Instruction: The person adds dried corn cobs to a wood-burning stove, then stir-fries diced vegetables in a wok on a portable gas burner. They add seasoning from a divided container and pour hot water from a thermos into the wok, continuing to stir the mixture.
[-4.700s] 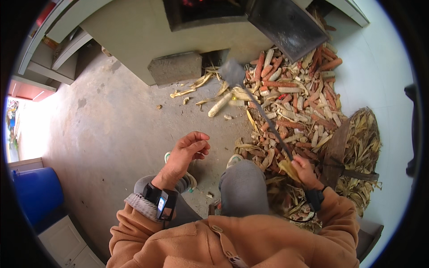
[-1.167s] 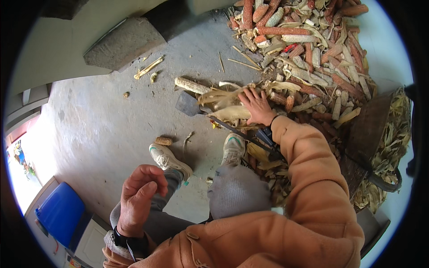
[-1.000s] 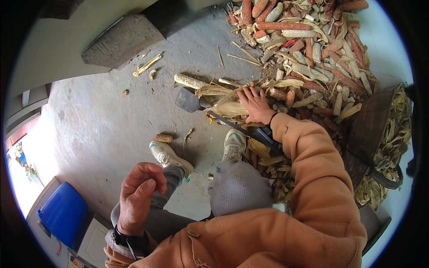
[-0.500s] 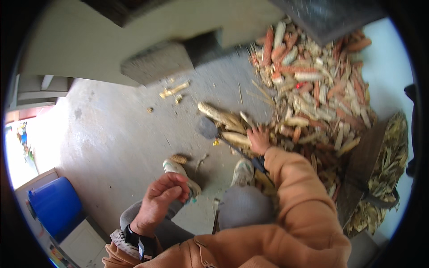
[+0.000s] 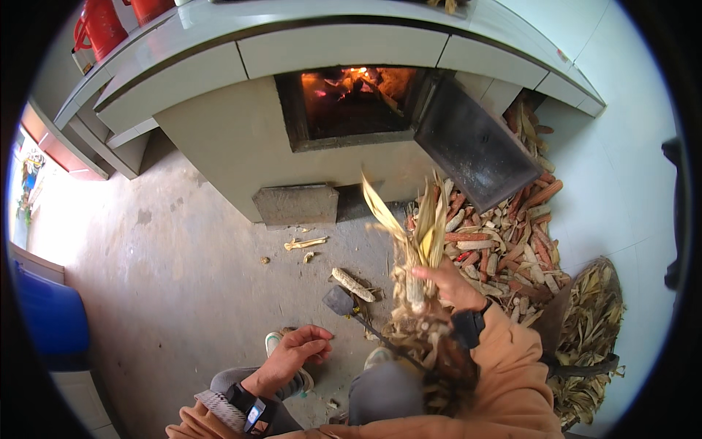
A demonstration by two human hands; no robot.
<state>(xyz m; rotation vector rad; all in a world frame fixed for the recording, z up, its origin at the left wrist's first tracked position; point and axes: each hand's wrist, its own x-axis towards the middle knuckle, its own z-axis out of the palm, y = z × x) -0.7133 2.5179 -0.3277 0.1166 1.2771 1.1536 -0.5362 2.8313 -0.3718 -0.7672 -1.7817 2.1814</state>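
My right hand (image 5: 452,287) is closed round a bunch of dry corn husks (image 5: 431,234), with a pale cob end among them. The pale leaves stick up toward the stove. Below it, more husks and cobs lie blurred beside my right knee. My left hand (image 5: 301,348) hangs over my left shoe with its fingers curled in and nothing visible in them. Between the hands lies a small shovel (image 5: 338,300), grey-bladed, its dark handle running toward my right leg. A single pale corn cob (image 5: 353,284) rests on the floor just beyond the blade.
Ahead, a stove firebox (image 5: 358,124) burns with its dark metal door (image 5: 479,143) swung open to the right. Red and white cobs (image 5: 504,256) are heaped below that door. A husk-filled basket (image 5: 596,314) stands at right, a grey block (image 5: 296,205) against the stove.
My view has tilted up, bringing the fire into sight. My right hand has lifted the husk bunch off the pile. The left hand stays low, its fingers slightly less curled.
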